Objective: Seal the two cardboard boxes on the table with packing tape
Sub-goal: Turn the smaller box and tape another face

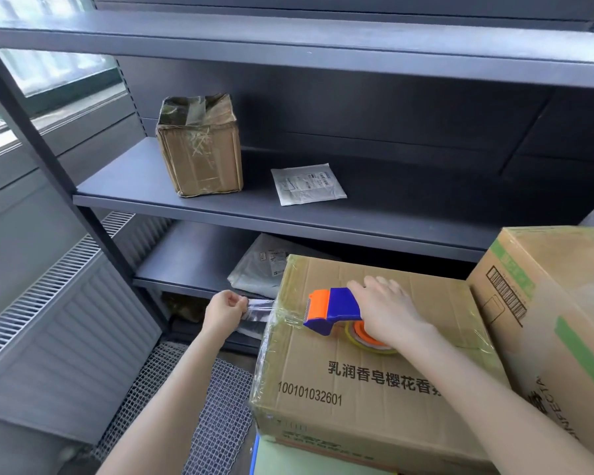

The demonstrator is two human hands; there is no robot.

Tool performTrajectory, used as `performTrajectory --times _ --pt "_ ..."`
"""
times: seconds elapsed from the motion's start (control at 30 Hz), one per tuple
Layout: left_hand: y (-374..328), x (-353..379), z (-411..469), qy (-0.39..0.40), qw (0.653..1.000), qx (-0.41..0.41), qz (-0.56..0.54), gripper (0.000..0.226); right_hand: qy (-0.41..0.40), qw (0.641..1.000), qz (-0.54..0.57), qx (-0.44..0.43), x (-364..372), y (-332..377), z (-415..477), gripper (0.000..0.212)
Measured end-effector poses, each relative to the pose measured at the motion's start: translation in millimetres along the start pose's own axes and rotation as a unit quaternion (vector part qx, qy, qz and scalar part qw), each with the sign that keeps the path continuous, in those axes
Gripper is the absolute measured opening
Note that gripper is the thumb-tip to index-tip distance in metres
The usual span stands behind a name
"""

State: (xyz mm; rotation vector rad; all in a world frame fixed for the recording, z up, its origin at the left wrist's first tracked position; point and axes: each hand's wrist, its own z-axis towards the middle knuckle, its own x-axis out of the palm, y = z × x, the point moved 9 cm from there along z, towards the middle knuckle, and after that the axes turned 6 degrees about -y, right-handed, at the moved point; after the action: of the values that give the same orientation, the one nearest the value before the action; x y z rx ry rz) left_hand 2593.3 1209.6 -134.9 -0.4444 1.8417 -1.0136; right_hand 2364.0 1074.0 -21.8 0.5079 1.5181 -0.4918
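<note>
A brown cardboard box (pixel 374 382) with black printed characters lies in front of me, its top wrapped in clear tape. My right hand (pixel 388 313) grips a blue and orange tape dispenser (pixel 333 308) that rests on the box top near its left edge. A strip of clear tape (pixel 259 308) runs from the dispenser off the left edge of the box. My left hand (pixel 225 311) pinches the free end of that strip, just left of the box. A second, taller cardboard box (pixel 563 303) with green stripes stands against the first one on the right.
A dark metal shelf unit (pixel 220 207) stands behind the boxes. On its middle shelf are a small taped carton (pixel 201 156) and a flat white packet (pixel 307 183). A grey bag (pixel 258 269) lies on the lower shelf. A radiator (pixel 66 320) and a mesh floor mat (pixel 199 406) are at the left.
</note>
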Motion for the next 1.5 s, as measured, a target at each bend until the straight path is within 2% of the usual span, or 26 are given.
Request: performTrajectory --times 0.1,0.17,0.27,0.37,0.43,0.57,0.63,0.7,0.8,0.93,1.13,1.5 --pt "7.6 24.2 -19.7 0.011 1.000 0.000 0.021 0.013 -0.001 1.000 -0.006 -0.004 1.2 1.2 0.4 0.059" --pt "8.8 46.2 -34.6 0.043 0.999 -0.002 0.017 0.003 -0.006 1.000 -0.017 -0.010 1.2 2.4 0.5 0.058" --pt "5.2 60.9 -43.1 0.066 0.998 0.010 0.021 0.012 -0.009 0.999 -0.042 -0.023 3.4 5.8 0.4 0.057" --pt "2.7 61.5 -42.1 0.074 0.995 0.033 0.053 0.011 -0.015 0.999 -0.043 -0.028 4.3 9.6 1.0 0.059" --pt "3.9 59.1 -40.8 0.071 0.993 0.043 0.080 0.008 -0.016 0.999 -0.036 -0.024 4.5 9.7 1.7 0.064" --pt "9.8 49.2 -37.2 0.056 0.989 0.033 0.136 0.027 -0.021 0.998 -0.031 -0.044 2.9 7.8 1.9 0.073" --pt "-2.7 41.1 -38.0 0.030 0.991 0.060 0.113 0.013 -0.026 0.998 -0.028 -0.050 1.2 6.1 2.1 0.073" --pt "-21.4 33.9 -39.4 0.007 0.994 0.078 0.073 0.030 -0.029 0.998 -0.020 -0.047 0.3 4.6 2.4 0.072" --pt "-46.6 40.0 -44.2 0.035 0.995 0.066 0.066 0.044 -0.032 0.999 -0.010 -0.041 0.6 3.4 3.1 0.069" --pt "-54.9 59.9 -59.8 0.045 0.979 0.073 0.183 0.040 -0.035 0.999 -0.011 -0.038 -0.3 3.0 3.2 0.071" --pt "-49.0 54.3 -54.2 0.039 0.983 0.093 0.153 0.035 -0.037 0.998 -0.008 -0.059 -4.9 10.4 0.8 0.071" --pt "-40.9 8.9 -28.4 0.014 0.980 0.111 0.166 0.041 -0.031 0.995 0.019 -0.089 -6.1 44.8 16.0 0.064"
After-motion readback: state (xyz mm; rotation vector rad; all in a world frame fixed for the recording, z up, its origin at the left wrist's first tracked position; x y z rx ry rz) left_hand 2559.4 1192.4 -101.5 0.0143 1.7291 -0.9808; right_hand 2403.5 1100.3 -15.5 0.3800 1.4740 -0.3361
